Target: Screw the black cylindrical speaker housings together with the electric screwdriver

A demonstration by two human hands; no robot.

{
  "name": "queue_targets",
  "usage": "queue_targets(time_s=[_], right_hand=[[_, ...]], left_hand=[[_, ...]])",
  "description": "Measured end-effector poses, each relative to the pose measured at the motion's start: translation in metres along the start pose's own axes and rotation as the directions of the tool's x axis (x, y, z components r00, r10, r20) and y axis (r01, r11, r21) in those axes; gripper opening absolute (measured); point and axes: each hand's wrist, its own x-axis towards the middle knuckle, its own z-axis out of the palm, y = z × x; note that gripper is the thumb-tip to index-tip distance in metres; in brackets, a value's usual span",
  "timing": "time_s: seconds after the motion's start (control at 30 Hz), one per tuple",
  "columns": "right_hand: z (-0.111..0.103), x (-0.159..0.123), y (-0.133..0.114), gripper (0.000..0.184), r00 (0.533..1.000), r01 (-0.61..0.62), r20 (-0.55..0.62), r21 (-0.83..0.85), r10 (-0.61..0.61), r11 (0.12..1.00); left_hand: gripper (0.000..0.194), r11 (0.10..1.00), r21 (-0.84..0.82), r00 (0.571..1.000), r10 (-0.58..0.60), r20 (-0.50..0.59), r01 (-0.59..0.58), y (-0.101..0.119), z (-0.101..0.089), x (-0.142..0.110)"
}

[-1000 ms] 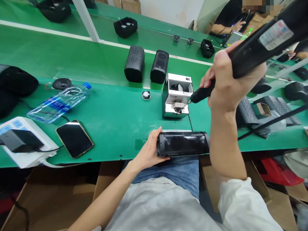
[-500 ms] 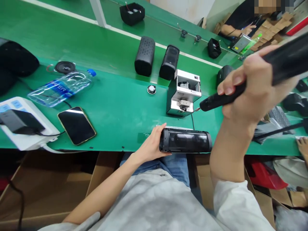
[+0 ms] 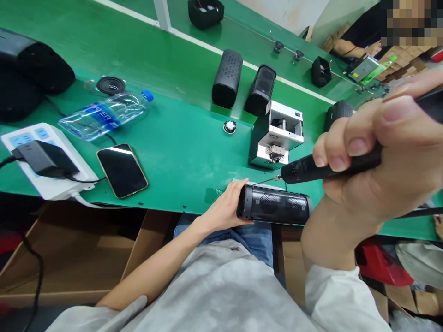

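Observation:
A black cylindrical speaker [image 3: 275,208] lies on its side at the near edge of the green bench. My left hand [image 3: 224,207] is wrapped round its left end. My right hand [image 3: 384,157] is closed on a black electric screwdriver [image 3: 311,168]. The driver's thin bit points left and its tip sits just above the speaker's upper left end. A small white screw feeder box [image 3: 278,136] stands right behind the speaker.
Two upright black speakers [image 3: 226,78] [image 3: 260,90] stand farther back. A phone [image 3: 122,170], a water bottle [image 3: 104,115], a power strip with charger [image 3: 44,159] and a loose speaker driver [image 3: 110,85] lie at left. Another person sits at the far right [image 3: 360,41]. Cardboard boxes [image 3: 69,258] are under the bench.
My right hand has brought the screwdriver from the feeder box down and toward me, until its tip is over the speaker's left end. My left hand has kept its hold.

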Motion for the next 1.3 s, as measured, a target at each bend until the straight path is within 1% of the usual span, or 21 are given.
queue_targets(time_s=[0.07,0.13,0.23,0.33,0.43,0.5,0.63,0.8,0.87,0.93,0.97,1.03,1.1,1.17,1.2,1.23,1.3], right_hand=[[-0.002,-0.005,0.010,0.009,0.998,0.008,0.063,-0.051,-0.005,0.999],[-0.005,-0.013,0.025,0.010,0.992,0.009,0.125,-0.085,0.001,0.996],[-0.010,-0.025,0.048,0.012,0.982,-0.033,0.185,-0.010,0.034,0.999],[-0.016,-0.031,0.060,0.017,0.971,-0.040,0.236,0.054,0.026,0.998],[-0.022,-0.030,0.062,0.018,0.948,-0.034,0.318,0.071,0.009,0.997],[-0.024,-0.028,0.061,0.018,0.940,-0.039,0.340,0.086,0.007,0.996],[-0.025,-0.027,0.062,0.019,0.938,-0.028,0.346,0.108,-0.011,0.994],[-0.023,-0.033,0.068,0.021,0.956,-0.043,0.293,0.123,0.005,0.992],[-0.022,-0.033,0.066,0.019,0.950,-0.058,0.312,0.134,0.014,0.989],[-0.024,-0.029,0.057,0.015,0.942,-0.079,0.334,0.105,0.039,0.991],[-0.025,-0.024,0.050,0.014,0.948,-0.072,0.317,0.091,0.039,0.993],[-0.029,-0.010,0.036,0.016,0.971,-0.007,0.240,0.086,-0.014,0.996],[-0.034,0.009,0.025,0.017,0.988,0.126,0.080,0.091,-0.133,0.988],[-0.041,0.029,0.024,0.015,0.964,0.261,-0.056,0.044,-0.258,0.964],[-0.045,0.038,0.027,0.015,0.947,0.311,-0.092,0.014,-0.308,0.950],[-0.049,0.045,0.032,0.015,0.937,0.333,-0.101,-0.022,-0.334,0.943],[-0.057,0.054,0.045,0.025,0.946,0.311,-0.063,-0.109,-0.319,0.944]], left_hand=[[0.137,1.000,-0.022,1.000,0.003,-0.008,-0.003,0.001,0.000,0.001],[0.132,0.998,-0.059,1.000,-0.008,-0.016,0.007,0.003,0.000,0.003],[0.126,0.992,-0.119,0.999,-0.037,-0.021,0.034,0.004,0.001,0.005],[0.122,0.987,-0.156,0.999,-0.046,-0.028,0.041,0.004,0.003,0.005],[0.120,0.984,-0.174,0.998,-0.045,-0.045,0.036,0.000,0.006,0.004],[0.118,0.983,-0.180,0.998,-0.038,-0.055,0.028,-0.002,0.007,0.003],[0.117,0.984,-0.177,0.998,-0.040,-0.053,0.030,-0.003,0.008,0.004],[0.120,0.982,-0.172,0.997,-0.076,-0.007,0.074,0.001,0.002,0.006],[0.118,0.987,-0.147,0.997,-0.073,-0.005,0.071,0.003,0.000,0.007],[0.117,0.991,-0.121,0.998,-0.058,-0.007,0.057,0.003,-0.001,0.006],[0.118,0.993,-0.110,0.998,-0.054,-0.008,0.053,0.003,-0.001,0.006],[0.123,0.995,-0.084,0.998,-0.057,-0.002,0.056,0.002,0.000,0.004],[0.128,0.996,-0.051,0.998,-0.068,0.007,0.069,0.002,0.000,0.002],[0.130,0.996,-0.025,0.997,-0.081,0.013,0.081,0.002,0.000,0.001],[0.130,0.996,-0.017,0.996,-0.084,0.014,0.084,0.002,0.000,0.000],[0.130,0.996,-0.015,0.996,-0.085,0.016,0.085,0.002,0.000,0.000],[0.131,0.997,-0.015,0.997,-0.081,0.020,0.081,0.002,-0.001,0.000]])
